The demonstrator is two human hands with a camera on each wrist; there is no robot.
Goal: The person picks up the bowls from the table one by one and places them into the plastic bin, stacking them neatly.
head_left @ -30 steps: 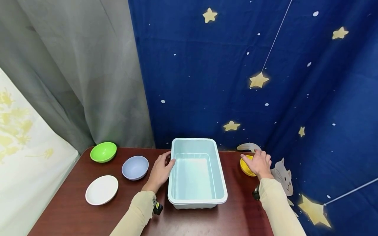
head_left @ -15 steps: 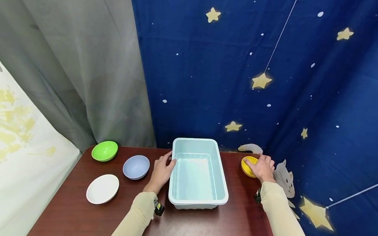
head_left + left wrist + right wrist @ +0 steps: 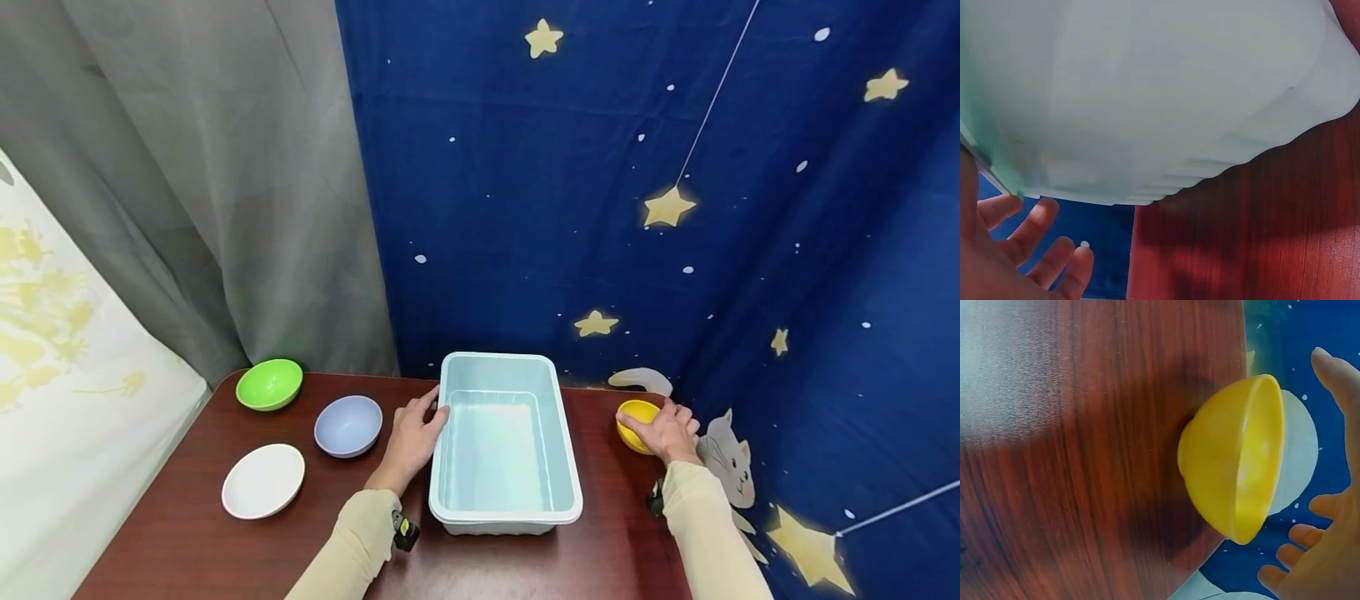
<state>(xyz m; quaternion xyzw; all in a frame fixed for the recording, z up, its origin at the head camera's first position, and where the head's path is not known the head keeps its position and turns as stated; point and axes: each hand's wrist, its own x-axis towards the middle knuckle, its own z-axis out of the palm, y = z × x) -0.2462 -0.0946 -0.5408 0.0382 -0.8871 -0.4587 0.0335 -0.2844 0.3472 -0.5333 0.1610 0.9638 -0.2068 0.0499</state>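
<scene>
In the head view, a pale blue rectangular plastic tub (image 3: 495, 450) stands mid-table. My left hand (image 3: 411, 442) holds its left rim, thumb over the edge and the other fingers outside. The left wrist view shows the left hand's fingers (image 3: 1034, 230) beside the tub's outer wall (image 3: 1147, 94), the thumb hidden. At the right edge of the table sits a small yellow bowl (image 3: 636, 413). My right hand (image 3: 670, 431) is over its right side. In the right wrist view, the right hand (image 3: 1325, 531) has thumb and fingers spread, apart from the yellow bowl's rim (image 3: 1261, 456).
Left of the tub stand a light blue bowl (image 3: 348, 427), a green bowl (image 3: 270, 385) and a white bowl (image 3: 263, 482). The dark red wooden table (image 3: 480, 575) backs onto a grey curtain (image 3: 300, 208) and a blue star-patterned curtain (image 3: 510, 208).
My right hand has shifted slightly right and down, showing more of the yellow bowl. My left hand stays at the tub's rim. The whole head view has drifted slightly.
</scene>
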